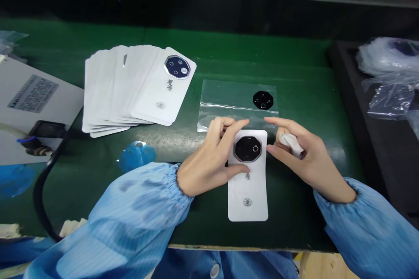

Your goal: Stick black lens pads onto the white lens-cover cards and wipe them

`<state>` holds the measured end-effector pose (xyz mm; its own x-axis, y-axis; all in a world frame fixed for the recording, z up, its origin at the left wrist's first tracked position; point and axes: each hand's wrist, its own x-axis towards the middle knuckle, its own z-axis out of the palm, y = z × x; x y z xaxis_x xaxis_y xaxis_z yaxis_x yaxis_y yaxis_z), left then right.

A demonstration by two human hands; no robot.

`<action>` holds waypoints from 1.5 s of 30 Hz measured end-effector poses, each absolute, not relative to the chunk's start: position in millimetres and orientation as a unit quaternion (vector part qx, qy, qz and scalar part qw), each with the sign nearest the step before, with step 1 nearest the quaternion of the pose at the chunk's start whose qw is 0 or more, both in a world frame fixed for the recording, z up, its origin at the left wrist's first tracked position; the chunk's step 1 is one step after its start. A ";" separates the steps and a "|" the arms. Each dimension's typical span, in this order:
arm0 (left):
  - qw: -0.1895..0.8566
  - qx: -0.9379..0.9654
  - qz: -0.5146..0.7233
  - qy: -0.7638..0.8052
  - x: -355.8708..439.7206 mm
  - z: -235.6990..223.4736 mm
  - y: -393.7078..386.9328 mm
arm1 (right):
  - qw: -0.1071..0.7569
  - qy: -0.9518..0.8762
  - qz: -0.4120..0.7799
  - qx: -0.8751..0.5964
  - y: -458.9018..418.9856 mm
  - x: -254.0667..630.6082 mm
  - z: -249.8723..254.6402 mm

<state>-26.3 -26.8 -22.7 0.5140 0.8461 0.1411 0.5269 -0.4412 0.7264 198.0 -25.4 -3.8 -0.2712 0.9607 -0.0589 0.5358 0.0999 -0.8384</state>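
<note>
A white phone back panel (248,192) lies upright on the green table, with a black octagonal camera plate (248,148) near its top and dark print below. My left hand (218,152) is open at the panel's left side. Its thumb lies over the printed characters, and its index finger reaches past the top edge. Right of the panel, my right hand (294,148) has its thumb and index finger apart, while its other fingers curl around a crumpled white cloth (291,143). Just beyond the panel, a loose black octagonal piece (262,100) lies on a clear plastic bag (225,96).
A fanned stack of white panels (153,91) sits to the left. Nearby are a blue film piece (136,156) and a white box (36,96) with a black cable (42,209). At right, a black tray (347,78) holds clear plastic bags (389,96).
</note>
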 end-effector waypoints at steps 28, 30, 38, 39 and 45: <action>0.577 0.547 0.406 0.450 -17.6 4.0 -44.7 | 0.272 -0.662 0.542 -0.441 -57.3 183.9 20.1; 0.559 0.551 0.406 0.467 -15.6 3.2 -45.7 | 0.274 -0.662 0.543 -0.438 -58.8 184.2 18.7; 0.488 0.529 0.445 0.533 -16.6 -4.4 -41.4 | 0.254 -0.680 0.564 -0.394 -62.5 177.3 7.2; 0.479 0.520 0.452 0.544 -18.7 -5.8 -39.2 | 0.252 -0.682 0.566 -0.389 -62.6 175.0 6.6; 0.524 0.424 0.509 0.536 -30.7 -12.5 -25.8 | 0.257 -0.627 0.513 -0.527 -67.2 206.9 22.6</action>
